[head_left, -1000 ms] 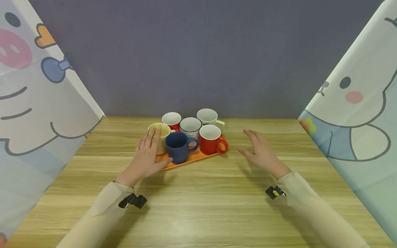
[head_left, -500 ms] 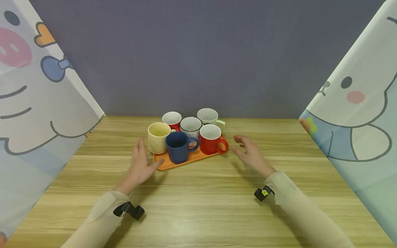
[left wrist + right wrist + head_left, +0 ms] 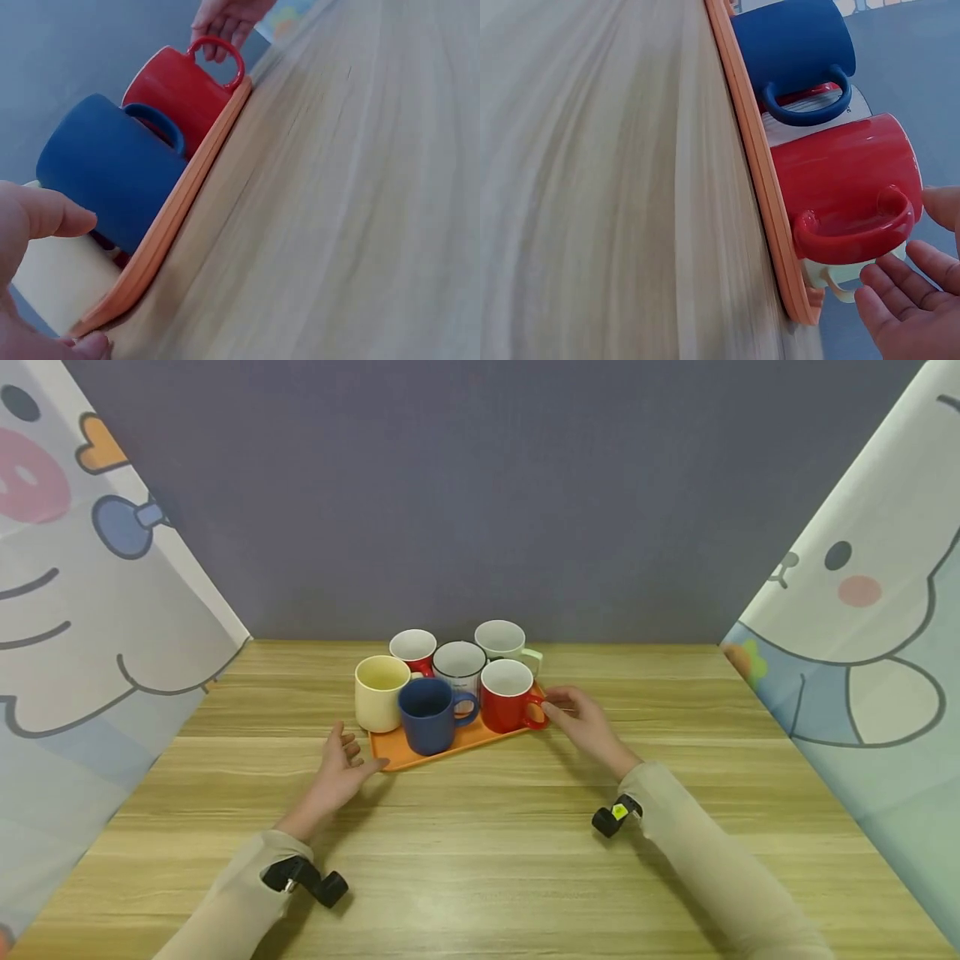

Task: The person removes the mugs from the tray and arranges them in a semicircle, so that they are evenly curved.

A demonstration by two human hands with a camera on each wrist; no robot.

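Note:
An orange tray [image 3: 388, 750] bears several mugs standing upright. At its front are a dark blue mug [image 3: 426, 720] and a glossy red mug [image 3: 501, 708]. Behind them stand a pale yellow mug [image 3: 378, 702], a white mug with a dark rim [image 3: 459, 662], a smaller red mug [image 3: 412, 648] and a pale green mug [image 3: 500, 639]. My left hand [image 3: 337, 777] is at the tray's front left corner, fingertips by its edge in the left wrist view [image 3: 91, 345]. My right hand [image 3: 591, 731] is beside the red mug's handle, fingers loosely bent; contact with the tray is unclear.
The tray stands towards the back of a wooden table [image 3: 480, 860], before a grey wall panel [image 3: 480, 502]. Cartoon-printed cloths [image 3: 97, 610] flank the table on both sides. A small black camera is strapped to each wrist.
My left hand has drawn back from over the yellow mug to the tray's front left corner. My right hand has moved left to the red mug's handle. The mugs and tray have stayed put.

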